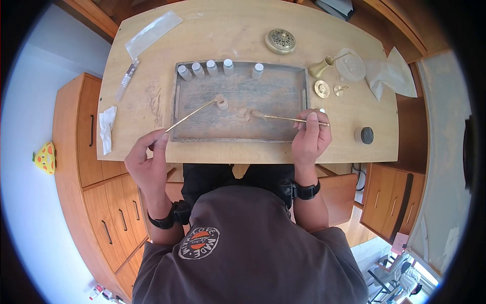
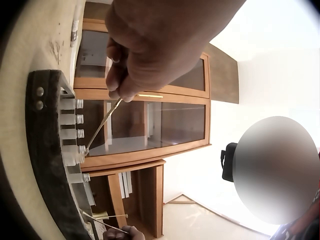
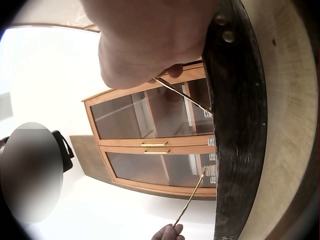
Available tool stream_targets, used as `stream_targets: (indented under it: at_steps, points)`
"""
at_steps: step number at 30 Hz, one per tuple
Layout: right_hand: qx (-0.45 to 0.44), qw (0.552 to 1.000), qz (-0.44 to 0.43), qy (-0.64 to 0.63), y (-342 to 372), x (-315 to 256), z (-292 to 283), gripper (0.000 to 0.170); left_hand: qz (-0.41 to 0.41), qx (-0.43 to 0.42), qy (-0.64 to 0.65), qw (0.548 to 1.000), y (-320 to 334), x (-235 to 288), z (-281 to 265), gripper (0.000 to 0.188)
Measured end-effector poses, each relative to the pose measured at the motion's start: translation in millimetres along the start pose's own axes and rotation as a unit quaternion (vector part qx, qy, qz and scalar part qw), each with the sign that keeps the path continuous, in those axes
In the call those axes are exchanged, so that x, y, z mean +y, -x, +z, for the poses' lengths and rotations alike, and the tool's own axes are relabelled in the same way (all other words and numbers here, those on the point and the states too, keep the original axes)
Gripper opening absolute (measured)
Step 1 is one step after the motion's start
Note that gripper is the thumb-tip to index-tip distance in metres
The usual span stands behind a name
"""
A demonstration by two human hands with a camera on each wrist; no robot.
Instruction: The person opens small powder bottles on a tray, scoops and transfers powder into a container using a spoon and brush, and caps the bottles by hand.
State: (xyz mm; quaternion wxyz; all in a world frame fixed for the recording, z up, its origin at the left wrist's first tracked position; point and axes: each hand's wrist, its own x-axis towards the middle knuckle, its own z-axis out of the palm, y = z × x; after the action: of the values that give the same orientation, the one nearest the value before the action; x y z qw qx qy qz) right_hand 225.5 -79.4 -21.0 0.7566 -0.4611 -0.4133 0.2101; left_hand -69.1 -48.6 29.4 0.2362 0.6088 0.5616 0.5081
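Note:
In the head view my left hand (image 1: 149,157) pinches a thin brass rod (image 1: 190,116) between thumb and fingertips. Its far tip meets the mouth of a small uncapped bottle (image 1: 222,104), which stands upright in a dark wooden tray (image 1: 233,139). My right hand (image 1: 311,137) grips a second brass tool (image 1: 283,118), held nearly level over the tray's right rim. Its flat, shovel-like end (image 1: 258,114) is beside a small heap of brown powder (image 1: 244,114). Both tools also show in the left wrist view, the rod (image 2: 104,122) slanting down to the bottle.
Several white-capped bottles (image 1: 212,68) line the tray's back edge. A pierced brass lid (image 1: 281,40), a brass vase (image 1: 321,68), a clear dish (image 1: 350,67) and a black-topped jar (image 1: 365,135) stand around it. A tissue (image 1: 107,129) and a tube (image 1: 127,79) lie left.

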Motion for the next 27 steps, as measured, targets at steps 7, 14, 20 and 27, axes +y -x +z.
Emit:
stream_targets:
  at_steps: [7,14,20,27]
  points:
    - [-0.004,1.0,-0.002,0.004,0,0,0,0.014,0.027,-0.004,-0.018,0.999,1,0,0,0.009]
    - [-0.004,1.0,0.001,-0.001,0,1,-1,0.014,0.062,0.004,-0.017,0.998,1,-1,0,0.009]
    - [-0.001,1.0,0.001,0.005,0,2,-1,0.015,0.034,0.075,0.024,0.996,3,-6,-2,0.009]
    - [0.024,0.999,0.002,0.038,1,-1,3,0.018,-0.02,0.088,-0.028,0.996,5,-20,-6,0.011]
